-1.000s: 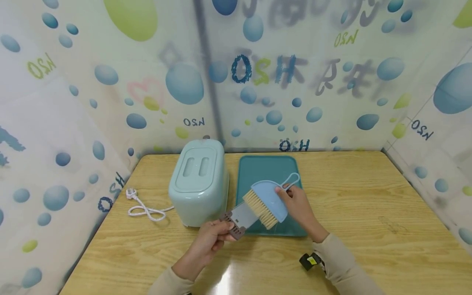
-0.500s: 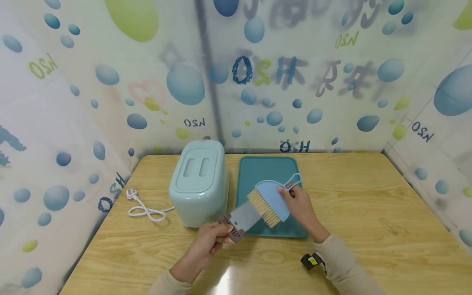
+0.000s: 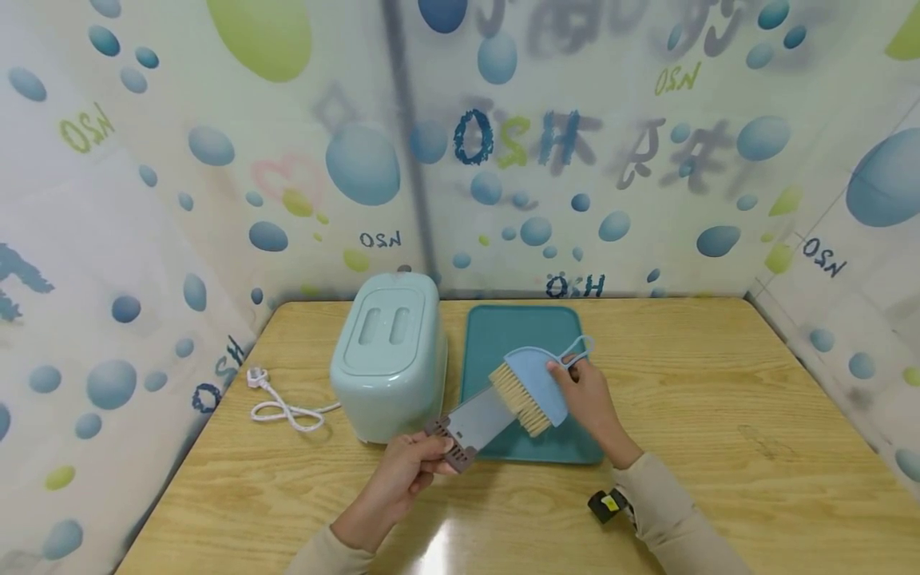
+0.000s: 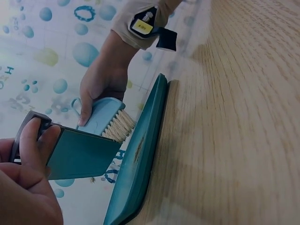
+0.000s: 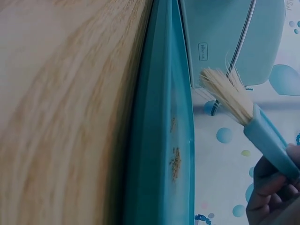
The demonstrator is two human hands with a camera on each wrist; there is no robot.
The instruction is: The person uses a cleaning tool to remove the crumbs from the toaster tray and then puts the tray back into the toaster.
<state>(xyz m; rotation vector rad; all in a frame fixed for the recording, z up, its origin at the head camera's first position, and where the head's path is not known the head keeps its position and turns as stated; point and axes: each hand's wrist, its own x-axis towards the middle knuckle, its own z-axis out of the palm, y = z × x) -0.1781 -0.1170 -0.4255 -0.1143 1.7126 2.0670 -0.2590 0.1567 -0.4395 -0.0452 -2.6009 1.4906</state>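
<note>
My left hand (image 3: 402, 475) pinches the brown slotted end of a flat metal crumb tray (image 3: 477, 419), thumb on top. The crumb tray is held above a dark teal serving tray (image 3: 521, 326). In my right hand (image 3: 588, 399) is a light blue hand brush (image 3: 537, 379) with a looped handle, gripped by its blue body. Its pale bristles (image 4: 119, 125) lie at the crumb tray's far end. Brown crumbs (image 5: 175, 164) are scattered on the serving tray, below the crumb tray and brush. The right wrist view shows the bristles splayed.
A mint-green toaster (image 3: 388, 351) stands left of the serving tray, close to it. Its white cord and plug (image 3: 287, 411) lie on the wooden table (image 3: 719, 383) at the left. A patterned wall covering (image 3: 532, 192) rises behind the table.
The brush in my right hand has shifted slightly right and away, towards the crumb tray's far end, baring more of its metal surface. My left hand has barely moved.
</note>
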